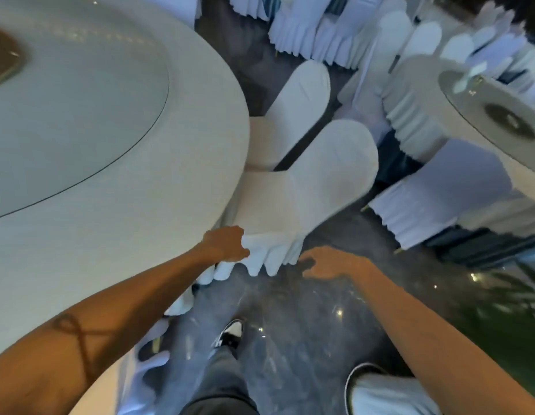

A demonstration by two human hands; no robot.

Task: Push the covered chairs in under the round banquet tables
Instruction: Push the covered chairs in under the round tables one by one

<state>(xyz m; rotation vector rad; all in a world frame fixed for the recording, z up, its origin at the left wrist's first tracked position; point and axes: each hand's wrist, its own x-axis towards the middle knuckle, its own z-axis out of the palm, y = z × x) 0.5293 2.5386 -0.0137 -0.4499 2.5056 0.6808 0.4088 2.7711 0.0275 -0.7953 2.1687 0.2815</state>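
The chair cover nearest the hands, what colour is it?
White, plain, with a pleated skirt: chair cover, clearest in the head view.

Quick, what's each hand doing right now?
Left hand: closed on the chair cover skirt.
Right hand: open, holding nothing, beside the skirt.

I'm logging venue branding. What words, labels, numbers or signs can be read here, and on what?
None can be read.
Table: plain cloth, no print.
Chair covers: plain white, no labels.
Small item on the far table: too blurred to tell.
Forearm mark near the left hand: a looped shape, not letters.
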